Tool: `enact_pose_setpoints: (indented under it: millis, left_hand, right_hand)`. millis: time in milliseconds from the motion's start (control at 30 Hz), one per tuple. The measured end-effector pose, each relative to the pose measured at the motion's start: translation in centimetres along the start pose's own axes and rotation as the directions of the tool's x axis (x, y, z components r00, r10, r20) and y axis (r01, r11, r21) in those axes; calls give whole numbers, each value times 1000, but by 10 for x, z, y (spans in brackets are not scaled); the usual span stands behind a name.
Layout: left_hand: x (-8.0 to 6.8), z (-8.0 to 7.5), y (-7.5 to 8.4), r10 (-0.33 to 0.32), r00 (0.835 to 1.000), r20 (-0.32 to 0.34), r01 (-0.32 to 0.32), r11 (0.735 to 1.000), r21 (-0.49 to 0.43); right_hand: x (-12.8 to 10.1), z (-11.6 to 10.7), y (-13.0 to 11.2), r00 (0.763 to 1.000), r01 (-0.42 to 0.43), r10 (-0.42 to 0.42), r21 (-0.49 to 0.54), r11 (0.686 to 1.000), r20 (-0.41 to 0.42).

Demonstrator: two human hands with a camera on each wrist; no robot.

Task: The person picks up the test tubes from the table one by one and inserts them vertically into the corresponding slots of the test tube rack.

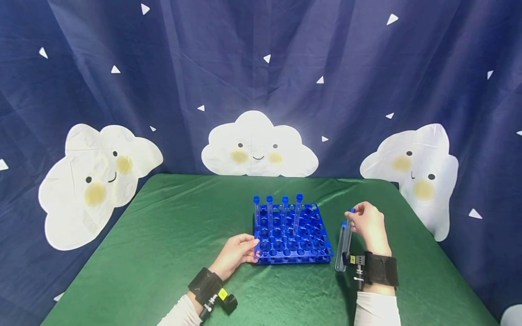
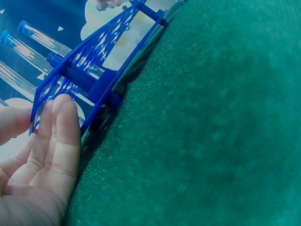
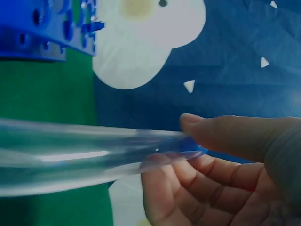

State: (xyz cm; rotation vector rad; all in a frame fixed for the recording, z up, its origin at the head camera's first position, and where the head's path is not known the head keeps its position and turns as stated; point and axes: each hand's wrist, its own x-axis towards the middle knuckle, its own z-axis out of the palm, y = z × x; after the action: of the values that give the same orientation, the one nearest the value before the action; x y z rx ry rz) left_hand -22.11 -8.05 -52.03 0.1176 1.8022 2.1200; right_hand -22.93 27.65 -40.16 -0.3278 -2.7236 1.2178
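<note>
I see my left hand (image 1: 238, 253), fingers straight, touching the blue rack (image 1: 291, 235) at its near-left corner. My right hand (image 1: 369, 225) pinches a capped tube (image 1: 345, 240) (tilted) just right of the rack, over the table (image 1: 163, 235).

A: Room around the tube rack (image 1: 291, 235)?
B: Plenty, tabletop (image 1: 171, 235) on the left is wide open. Four capped tubes (image 1: 277, 210) block the back row; front holes are free from above.

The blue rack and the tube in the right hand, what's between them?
In the head view, only bare green cloth lies between the blue rack and the tube that the right hand pinches.
</note>
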Motion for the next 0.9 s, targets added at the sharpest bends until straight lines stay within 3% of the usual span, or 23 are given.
enact_pose_setpoints:
  millis: [200,400,533,733,900]
  left_hand:
    - [0,0,0,-1,1000,1,1,1000,2]
    - [0,0,0,-2,1000,0,2,1000,7]
    - [0,1,1,-2,1000,-2,2,1000,4]
    - [-2,1,2,1,1000,-1,-1,1000,5]
    - [-1,1,2,2,1000,0,-2,1000,6]
  right_hand:
    - [-8,-4,-13,987,100,-103,-28,995,-120]
    - [-16,-8,-26,960,156,-160,-35,987,-231]
    - [-18,-5,-33,924,224,-218,-19,974,-314]
    - [-20,2,-42,849,333,-313,-29,943,-425]
    - [-20,8,-48,809,385,-361,-45,922,-464]
